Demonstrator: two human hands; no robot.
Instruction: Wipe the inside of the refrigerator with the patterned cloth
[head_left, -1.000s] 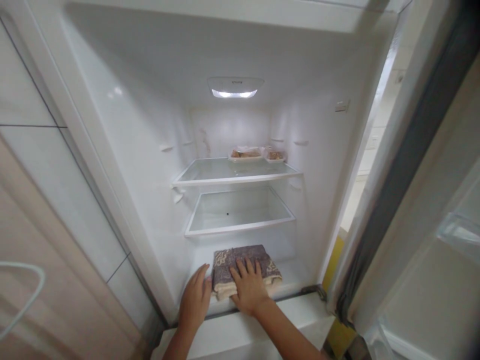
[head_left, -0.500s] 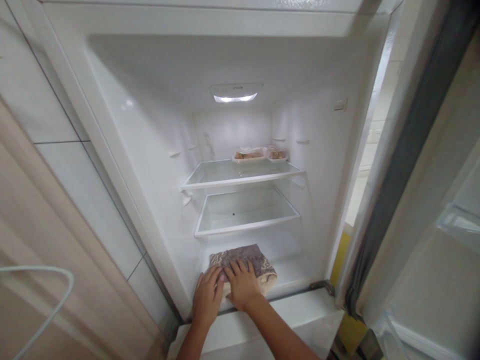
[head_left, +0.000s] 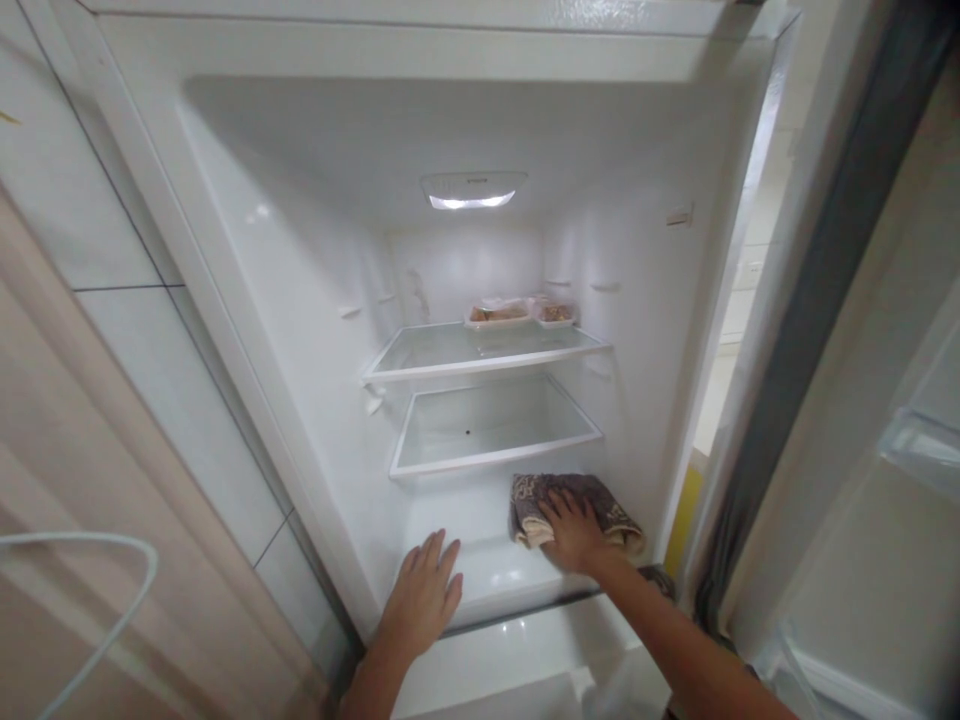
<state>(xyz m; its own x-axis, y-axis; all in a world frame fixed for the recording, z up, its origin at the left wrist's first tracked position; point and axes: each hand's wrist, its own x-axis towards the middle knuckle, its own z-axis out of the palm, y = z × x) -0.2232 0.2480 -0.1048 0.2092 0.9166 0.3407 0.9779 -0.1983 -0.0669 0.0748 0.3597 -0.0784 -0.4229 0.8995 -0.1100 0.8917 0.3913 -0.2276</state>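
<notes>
On fridge floor [head_left: 465, 520], right side: folded cloth [head_left: 613, 512] under right hand [head_left: 576, 530].

Right hand palm down on cloth, fingers spread wide over its top, not wrapped round it; cloth brown, patterned, pale underside showing at front edge, near right wall [head_left: 637, 400]. Left hand [head_left: 424, 592] open, palm down, fingers extended, thumb slightly out, at front left of floor, well apart from cloth; can't tell if it touches floor. Above: lower shelf [head_left: 502, 415], then upper shelf [head_left: 442, 345] with two food packs [head_left: 499, 314] at back right, lamp [head_left: 474, 190] lit.
</notes>
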